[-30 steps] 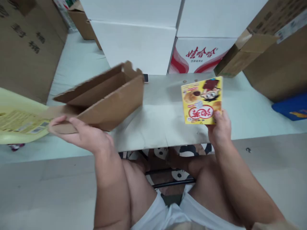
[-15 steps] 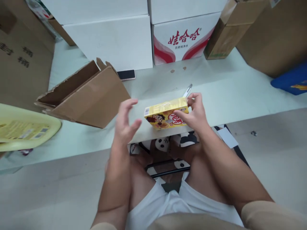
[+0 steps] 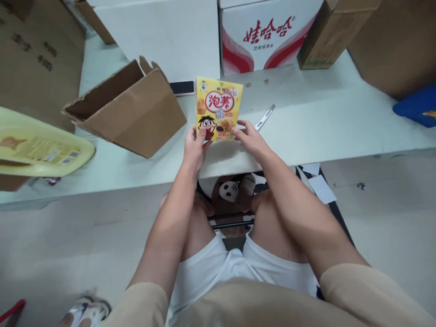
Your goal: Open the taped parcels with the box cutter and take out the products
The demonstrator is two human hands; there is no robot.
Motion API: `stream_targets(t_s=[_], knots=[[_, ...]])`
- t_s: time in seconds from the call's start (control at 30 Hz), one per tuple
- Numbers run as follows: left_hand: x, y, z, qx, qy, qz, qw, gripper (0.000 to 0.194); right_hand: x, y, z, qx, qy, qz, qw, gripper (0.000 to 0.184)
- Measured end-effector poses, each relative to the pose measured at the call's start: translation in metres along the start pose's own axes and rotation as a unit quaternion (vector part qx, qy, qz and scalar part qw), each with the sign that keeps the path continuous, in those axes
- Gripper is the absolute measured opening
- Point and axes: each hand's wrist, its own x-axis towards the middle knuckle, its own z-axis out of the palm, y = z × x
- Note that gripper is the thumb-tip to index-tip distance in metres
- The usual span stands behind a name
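The person's left hand (image 3: pixel 195 147) and right hand (image 3: pixel 251 138) both grip the yellow box (image 3: pixel 219 109), upright above the surface (image 3: pixel 293 118). An open cardboard box (image 3: pixel 136 113) stands to its left; a cutter (image 3: pixel 265 117) lies near the right hand.

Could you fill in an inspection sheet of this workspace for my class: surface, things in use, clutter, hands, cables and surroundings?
Surface: pale green table, cover slightly creased.
Things in use: yellow snack box, upright, printed front facing the person.
Clutter: open brown carton, what looks like a phone, slim silvery tool, two small brown scraps.
Hands: left hand grips the snack box's lower left corner; right hand has its fingers at the lower right edge.
Cables: nothing seen.
Surroundings: white box with red print at the back, pale yellow jug at left, patterned shoes on the floor.
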Motion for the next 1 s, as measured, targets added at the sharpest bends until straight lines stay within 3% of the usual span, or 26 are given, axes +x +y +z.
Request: stream_targets(t_s=[0.1, 0.23, 0.33, 0.43, 0.57, 0.67, 0.77, 0.9, 1.0], knots=[[0.003, 0.002, 0.011, -0.036, -0.001, 0.012, 0.999, 0.072, 0.011, -0.002, 0.013, 0.033, -0.016, -0.053, 0.998, 0.086], [0.003, 0.025, 0.01, -0.052, 0.04, 0.061, 0.996, 0.065, 0.009, -0.028, 0.027, 0.032, 0.048, -0.148, 0.987, 0.089], [-0.006, 0.054, 0.006, -0.046, 0.061, 0.092, 0.993, 0.055, -0.01, -0.056, 0.041, -0.009, 0.067, -0.157, 0.985, 0.086], [-0.019, 0.082, 0.002, -0.06, 0.044, 0.113, 0.991, 0.041, -0.031, -0.075, 0.052, -0.034, 0.076, -0.156, 0.984, 0.083], [-0.033, 0.1, -0.001, -0.072, 0.028, 0.141, 0.987, 0.027, -0.046, -0.074, 0.053, -0.036, 0.082, -0.174, 0.981, 0.076], [-0.037, 0.093, 0.0, -0.059, 0.0, 0.128, 0.99, 0.026, -0.049, -0.056, 0.037, -0.01, 0.06, -0.191, 0.98, 0.076], [-0.037, 0.069, 0.005, -0.008, -0.055, 0.071, 0.996, 0.037, -0.048, -0.033, 0.014, 0.037, 0.061, -0.171, 0.983, 0.075], [-0.03, 0.03, 0.013, 0.033, -0.112, -0.02, 0.993, 0.044, -0.041, -0.011, -0.017, 0.104, 0.146, -0.059, 0.982, 0.064], [-0.022, 0.009, 0.018, 0.1, -0.124, -0.024, 0.987, 0.039, -0.035, -0.002, -0.045, 0.139, 0.217, -0.011, 0.966, 0.058]])
